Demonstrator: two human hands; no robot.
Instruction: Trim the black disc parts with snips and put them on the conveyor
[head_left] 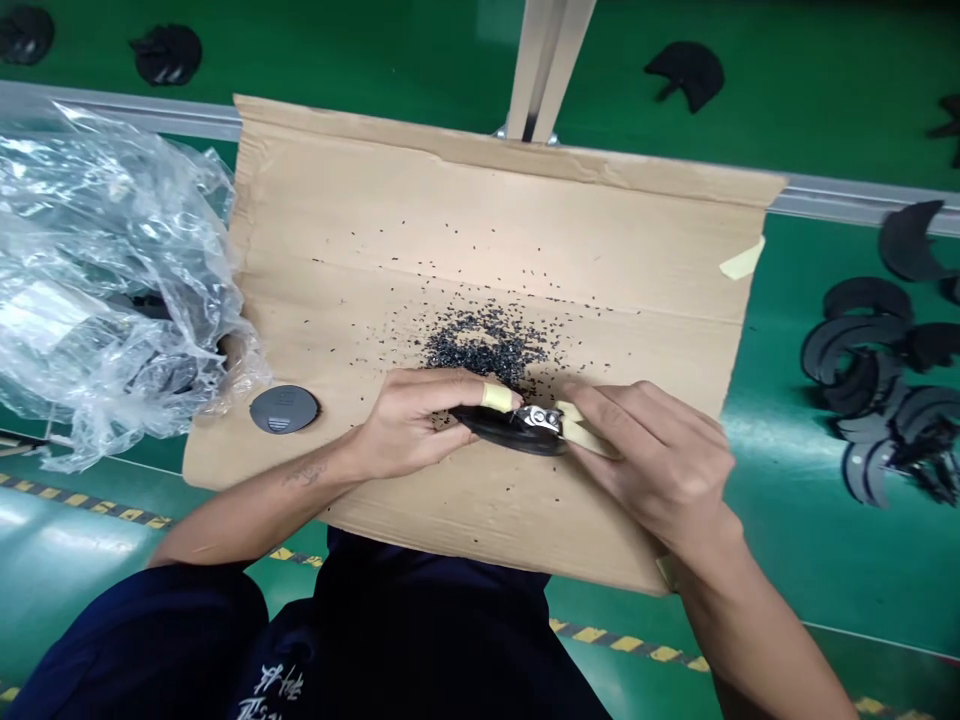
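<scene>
My left hand [416, 420] is closed around a flat black plastic part [502, 430], held just above a sheet of brown cardboard [480, 250]. Its forefinger is wrapped in tan tape. My right hand [652, 455] is closed on a small metal cutting tool [541, 418] whose tip rests against the black part's edge. Its fingers also carry tan tape. A heap of tiny black shavings [484, 345] lies on the cardboard just beyond both hands.
A round dark grey cap [283, 409] lies on the cardboard's left side. Crumpled clear plastic bags [97, 290] sit at the left. Several curved black parts [877, 380] are piled on the green surface at the right, with others beyond a metal rail [862, 200].
</scene>
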